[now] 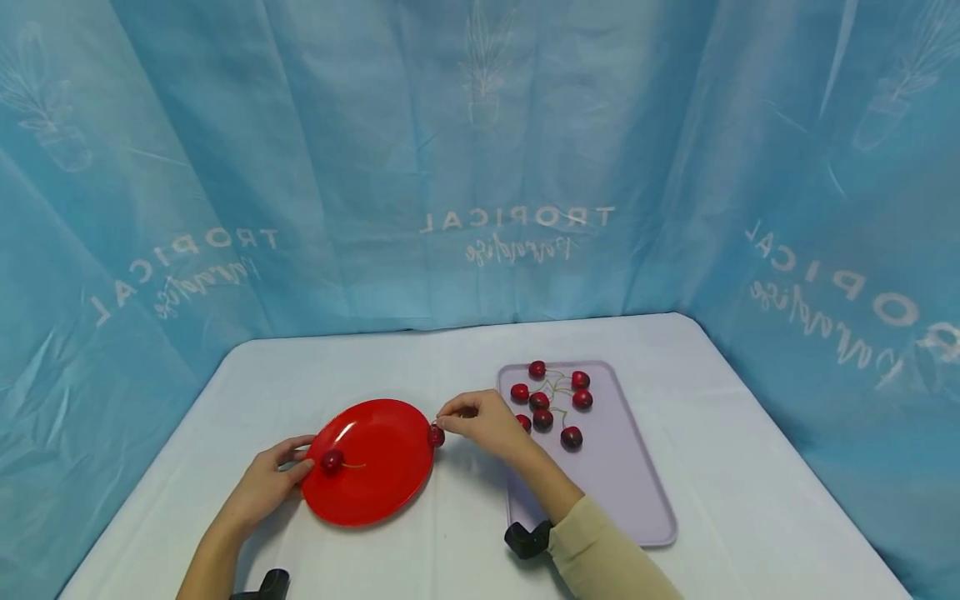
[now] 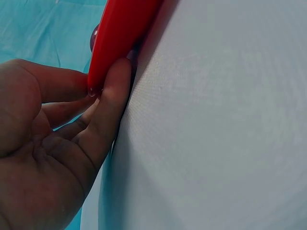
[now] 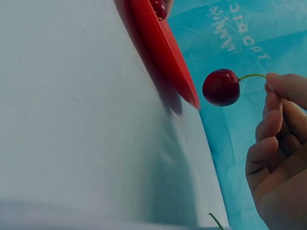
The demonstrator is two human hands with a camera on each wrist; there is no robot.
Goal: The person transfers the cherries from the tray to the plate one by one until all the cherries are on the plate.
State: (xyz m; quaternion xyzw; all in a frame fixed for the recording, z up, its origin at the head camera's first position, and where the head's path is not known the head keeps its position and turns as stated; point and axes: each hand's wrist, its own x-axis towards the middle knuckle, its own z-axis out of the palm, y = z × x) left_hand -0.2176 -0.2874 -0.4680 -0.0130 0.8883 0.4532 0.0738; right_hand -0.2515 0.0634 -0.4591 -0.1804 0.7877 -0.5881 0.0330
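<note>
**A:** What are the hands doing?

**B:** The right hand (image 1: 486, 423) has its grip closed on the thin green stem of a dark red glossy cherry (image 1: 436, 435), pinched at the fingertips (image 3: 287, 86), the other fingers curled under. The cherry hangs just off the right edge of the round red plastic plate (image 1: 382, 479), close to the rim but apart from it in the right wrist view.

**A:** And the left?

**B:** The left hand (image 1: 268, 483) holds the plate's left rim; its fingers (image 2: 111, 91) lie curled along and under the edge, thumb on top.

**A:** What is in the containers?

**B:** One stemmed red cherry (image 1: 333, 461) lies on the plate near its left side, close to the left hand. The pale lilac rectangular tray (image 1: 622, 492) to the right holds a cluster of loose red cherries (image 1: 551, 402) in its far half, stems tangled; its near half is bare.

**A:** Room to move?

**B:** Both sit on the white cloth-covered bench (image 1: 420, 358), plate and tray near each other with the right hand between them. Open cloth lies behind the plate and along the left. A blue printed curtain (image 1: 480, 150) closes the far edge and both sides.
</note>
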